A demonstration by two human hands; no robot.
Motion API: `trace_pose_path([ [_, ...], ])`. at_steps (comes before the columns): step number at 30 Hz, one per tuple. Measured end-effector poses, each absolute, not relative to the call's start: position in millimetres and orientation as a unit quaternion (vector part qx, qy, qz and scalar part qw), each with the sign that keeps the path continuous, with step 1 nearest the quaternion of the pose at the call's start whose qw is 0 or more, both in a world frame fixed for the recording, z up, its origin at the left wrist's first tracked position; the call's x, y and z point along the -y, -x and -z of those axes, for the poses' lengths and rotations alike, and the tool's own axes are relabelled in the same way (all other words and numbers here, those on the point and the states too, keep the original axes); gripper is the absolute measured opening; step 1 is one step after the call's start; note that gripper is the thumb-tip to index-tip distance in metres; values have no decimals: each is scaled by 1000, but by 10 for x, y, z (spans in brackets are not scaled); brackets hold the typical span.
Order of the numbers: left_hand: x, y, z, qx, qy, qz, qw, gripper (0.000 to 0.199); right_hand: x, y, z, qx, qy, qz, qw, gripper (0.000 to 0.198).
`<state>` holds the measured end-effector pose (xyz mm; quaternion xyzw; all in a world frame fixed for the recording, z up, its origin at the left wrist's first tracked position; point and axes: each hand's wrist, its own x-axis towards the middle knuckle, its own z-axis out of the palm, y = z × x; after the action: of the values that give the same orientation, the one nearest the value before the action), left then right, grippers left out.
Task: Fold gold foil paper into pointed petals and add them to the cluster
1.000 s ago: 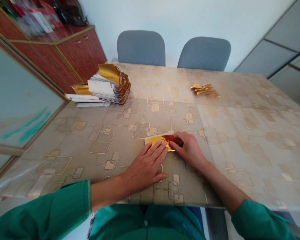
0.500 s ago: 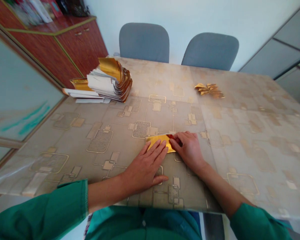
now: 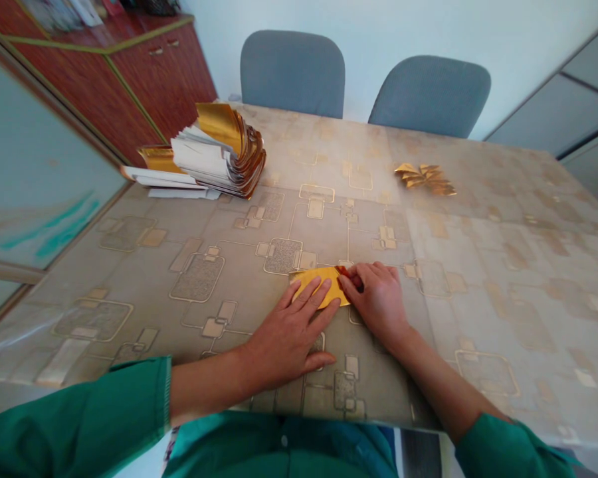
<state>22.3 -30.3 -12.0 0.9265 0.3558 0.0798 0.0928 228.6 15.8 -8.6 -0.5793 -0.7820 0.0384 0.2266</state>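
A piece of gold foil paper (image 3: 333, 290) lies on the patterned tablecloth in front of me, folded into a small flat strip. My left hand (image 3: 294, 328) rests flat over its left part, fingers stretched out and slightly apart, thumb on the cloth. At the strip's right end, my right hand (image 3: 376, 299) pinches the corner between thumb and curled fingers. That corner shows darker, reddish gold. The left hand covers the paper's lower left portion, and the right fingertips hide its far right tip.
At the back left stands a thick stack of gold and white paper sheets (image 3: 209, 159), bent over. A folded gold paper piece (image 3: 425, 179) lies at the back right. Two grey chairs (image 3: 293, 73) are beyond the table (image 3: 229, 232), with a red-brown cabinet (image 3: 164, 73) at the left.
Both hands stay nearly in place on the gold paper. The left index finger has shifted slightly right along it. The whole view has tilted a little.
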Motion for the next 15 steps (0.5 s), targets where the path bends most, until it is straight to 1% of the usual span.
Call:
trace_pose_path([
  [5, 303, -219, 133, -351, -928, -80, 91, 83, -159, -2302, 85, 775, 582, -68, 236, 21],
  [11, 310, -227, 154, -351, -929, -77, 83, 83, -162, -2299, 90, 777, 582, -60, 234, 25],
  [15, 304, -225, 145, -350, -929, -78, 86, 83, -161, -2299, 89, 774, 585, -63, 233, 22],
])
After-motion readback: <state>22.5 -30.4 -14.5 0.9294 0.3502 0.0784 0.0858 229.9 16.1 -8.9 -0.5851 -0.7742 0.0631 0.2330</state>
